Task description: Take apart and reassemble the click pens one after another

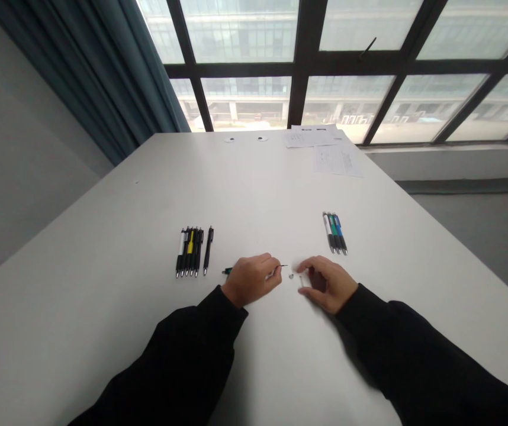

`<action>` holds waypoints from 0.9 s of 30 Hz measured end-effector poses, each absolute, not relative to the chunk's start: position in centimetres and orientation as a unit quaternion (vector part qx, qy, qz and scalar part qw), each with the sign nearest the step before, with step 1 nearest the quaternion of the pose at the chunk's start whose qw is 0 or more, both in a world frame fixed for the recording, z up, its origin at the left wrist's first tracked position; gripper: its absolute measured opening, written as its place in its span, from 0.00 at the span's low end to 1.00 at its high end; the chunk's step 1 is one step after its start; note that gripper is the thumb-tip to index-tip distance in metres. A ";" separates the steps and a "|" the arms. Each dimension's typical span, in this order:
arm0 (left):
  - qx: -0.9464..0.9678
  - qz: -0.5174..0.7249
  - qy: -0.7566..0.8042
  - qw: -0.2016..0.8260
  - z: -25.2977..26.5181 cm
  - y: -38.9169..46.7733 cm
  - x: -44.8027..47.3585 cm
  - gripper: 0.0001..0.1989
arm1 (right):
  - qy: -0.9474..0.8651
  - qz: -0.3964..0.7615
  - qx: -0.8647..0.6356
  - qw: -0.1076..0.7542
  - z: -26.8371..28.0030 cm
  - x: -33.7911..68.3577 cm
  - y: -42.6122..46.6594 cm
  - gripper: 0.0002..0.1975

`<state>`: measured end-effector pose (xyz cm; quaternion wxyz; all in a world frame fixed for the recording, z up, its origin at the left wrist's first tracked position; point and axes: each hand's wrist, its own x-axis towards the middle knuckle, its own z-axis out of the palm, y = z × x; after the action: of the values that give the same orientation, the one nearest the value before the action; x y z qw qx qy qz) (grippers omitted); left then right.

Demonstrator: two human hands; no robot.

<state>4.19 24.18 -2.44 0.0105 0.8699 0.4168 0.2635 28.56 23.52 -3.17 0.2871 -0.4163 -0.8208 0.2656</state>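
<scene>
My left hand (254, 278) is closed in a pinch on a thin pen refill (284, 265), whose dark tip points right. Partly covered by that hand, a green and black pen part (227, 271) lies on the table. Just right of the refill tip sits a small metallic piece (291, 276), too small to name surely. My right hand (325, 284) is beside it with thumb and fingers apart, the fingertips slightly blurred. A faint pale sliver (301, 279) shows between those fingers; I cannot tell what it is.
On the white table (254, 201), a row of several pens (189, 251) lies left, with one black pen (208, 251) slightly apart. Three pens (334, 233), white, green and blue, lie right. Printed papers (325, 148) rest at the far edge, near the windows and a blue curtain (103, 65).
</scene>
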 end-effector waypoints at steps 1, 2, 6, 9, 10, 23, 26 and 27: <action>0.871 0.262 0.416 0.011 -2.4 24.2 4.2 0.09 | -0.821 0.268 -0.417 0.284 -3.2 28.6 23.6 0.14; 0.871 0.261 0.416 0.012 -2.3 24.2 4.2 0.09 | -0.820 0.271 -0.418 0.282 -3.3 28.6 23.7 0.13; 0.871 0.257 0.419 0.011 -2.3 24.2 4.2 0.09 | -0.809 0.278 -0.431 0.288 -3.6 28.6 23.9 0.12; 0.873 0.260 0.413 0.001 -2.4 24.2 4.2 0.09 | -0.804 0.278 -0.437 0.293 -3.6 28.4 23.9 0.13; 0.873 0.262 0.411 -0.004 -2.4 24.2 4.2 0.09 | -0.801 0.278 -0.439 0.296 -3.6 28.4 23.8 0.15; 0.911 0.265 0.300 -0.104 -0.7 22.6 4.9 0.12 | -0.796 0.258 -0.332 0.435 -0.9 27.0 22.0 0.07; 0.906 0.265 0.323 -0.073 -0.3 22.3 5.2 0.12 | -0.731 0.338 -0.363 0.469 -0.6 26.6 21.6 0.07; 0.902 0.267 0.333 -0.061 0.0 22.3 5.2 0.12 | -0.697 0.367 -0.379 0.485 -0.7 26.8 21.8 0.08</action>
<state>5.18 22.29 -0.01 -0.0611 0.9022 0.3328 0.2674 26.75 21.76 -0.69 0.4848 -0.3790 -0.6974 0.3674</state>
